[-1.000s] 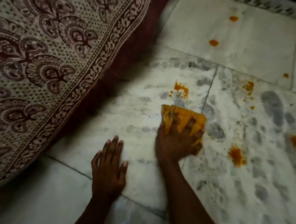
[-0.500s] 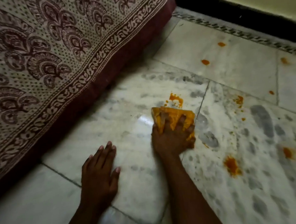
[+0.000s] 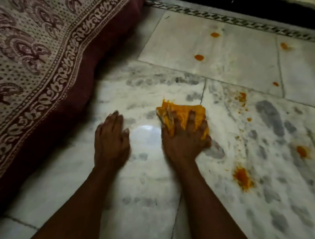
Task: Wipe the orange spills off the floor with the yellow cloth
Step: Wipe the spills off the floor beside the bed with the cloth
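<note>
My right hand (image 3: 185, 141) presses the folded yellow cloth (image 3: 181, 112) flat on the white marble floor (image 3: 155, 182), fingers spread over it. The cloth's far edge covers an orange spill, with a bit of orange showing at its tip. My left hand (image 3: 111, 139) rests palm down on the floor to the left of the cloth, holding nothing. More orange spills lie to the right: a large blot (image 3: 241, 176), another (image 3: 301, 151), a scatter of specks (image 3: 241, 98), and small drops farther back (image 3: 199, 57) (image 3: 214, 34) (image 3: 284, 46).
A patterned maroon and cream bedspread (image 3: 35, 61) hangs over a mattress edge on the left, close to my left hand. A dark skirting and patterned border strip (image 3: 239, 20) run along the wall at the back. Grey smudges mark the tiles.
My right hand has pushed the cloth forward onto the orange spill that lay just beyond it. My left hand has slid forward beside it. The view has moved closer.
</note>
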Demonstrator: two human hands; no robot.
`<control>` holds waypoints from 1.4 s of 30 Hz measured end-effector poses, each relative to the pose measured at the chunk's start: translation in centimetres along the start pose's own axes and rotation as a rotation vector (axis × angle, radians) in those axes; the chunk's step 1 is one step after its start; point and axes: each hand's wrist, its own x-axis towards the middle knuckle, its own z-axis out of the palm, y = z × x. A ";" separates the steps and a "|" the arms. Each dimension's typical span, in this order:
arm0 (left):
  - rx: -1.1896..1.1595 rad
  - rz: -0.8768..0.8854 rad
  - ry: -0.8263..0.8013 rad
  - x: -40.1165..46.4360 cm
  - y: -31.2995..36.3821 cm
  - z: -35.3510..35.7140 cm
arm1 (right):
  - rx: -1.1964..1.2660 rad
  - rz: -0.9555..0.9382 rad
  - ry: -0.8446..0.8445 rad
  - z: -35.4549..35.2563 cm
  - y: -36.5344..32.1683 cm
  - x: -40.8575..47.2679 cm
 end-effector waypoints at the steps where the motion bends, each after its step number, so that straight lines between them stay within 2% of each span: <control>1: -0.006 -0.014 -0.015 0.2 0.1 -0.1 | -0.012 -0.040 0.019 -0.2 0.3 -0.3; 3: -0.008 -0.028 -0.019 0.4 0.4 -0.8 | -0.056 -0.190 0.021 -1.4 2.3 -2.3; 5: -0.003 -0.036 -0.023 0.2 0.6 -1.0 | -0.094 -0.228 -0.042 -2.9 5.3 -4.5; 8: -0.007 -0.065 -0.052 0.3 0.8 -1.4 | -0.108 0.010 -0.116 -3.9 6.3 -2.9; 10: -0.007 -0.070 -0.058 0.3 0.8 -1.3 | -0.076 0.163 -0.100 -3.3 4.2 0.2; 12: 0.001 -0.070 -0.054 0.3 0.5 -1.0 | 0.008 0.230 -0.126 -2.6 0.8 4.7; 14: 0.014 -0.064 -0.054 0.1 0.4 -0.8 | -0.003 0.133 -0.205 -1.8 -2.1 7.6; 16: 0.012 -0.078 -0.058 0.1 0.4 -0.7 | -0.042 -0.088 -0.270 -1.3 -3.2 7.8; 19: 0.000 -0.078 -0.056 0.3 0.6 -1.1 | -0.056 -0.286 -0.232 -2.0 -0.5 5.2; 21: -0.003 -0.069 -0.051 0.5 0.6 -1.0 | -0.105 -0.215 -0.223 -3.0 2.0 4.8; 23: -0.005 -0.069 -0.045 0.4 0.5 -1.0 | -0.135 -0.040 -0.242 -3.5 2.3 6.4; 25: -0.012 -0.064 -0.039 0.4 0.6 -0.9 | -0.069 0.130 -0.259 -3.2 0.1 9.0; 27: -0.007 -0.073 -0.039 0.4 0.5 -0.8 | 0.009 0.173 -0.296 -2.6 -3.3 11.2; 28: -0.002 -0.076 -0.040 0.4 0.5 -0.8 | 0.010 0.115 -0.336 -2.5 -4.6 11.6; 31: 0.008 -0.068 -0.051 0.4 0.6 -1.0 | -0.068 -0.211 -0.467 -2.7 -5.1 9.3; 33: 0.010 -0.075 -0.056 0.5 0.6 -1.2 | -0.111 -0.319 -0.463 -3.6 -3.1 6.2; 35: 0.013 -0.082 -0.065 0.5 0.7 -1.3 | -0.109 -0.274 -0.467 -4.9 -0.9 4.1; 38: 0.011 -0.083 -0.076 0.6 0.7 -1.2 | -0.030 -0.103 -0.512 -5.5 -0.8 4.6; 39: 0.010 -0.087 -0.078 0.6 0.7 -1.2 | -0.003 -0.042 -0.488 -5.0 -1.7 5.1; 42: 0.010 -0.091 -0.076 0.4 0.7 -1.2 | -0.029 0.049 -0.266 -1.9 -5.7 6.7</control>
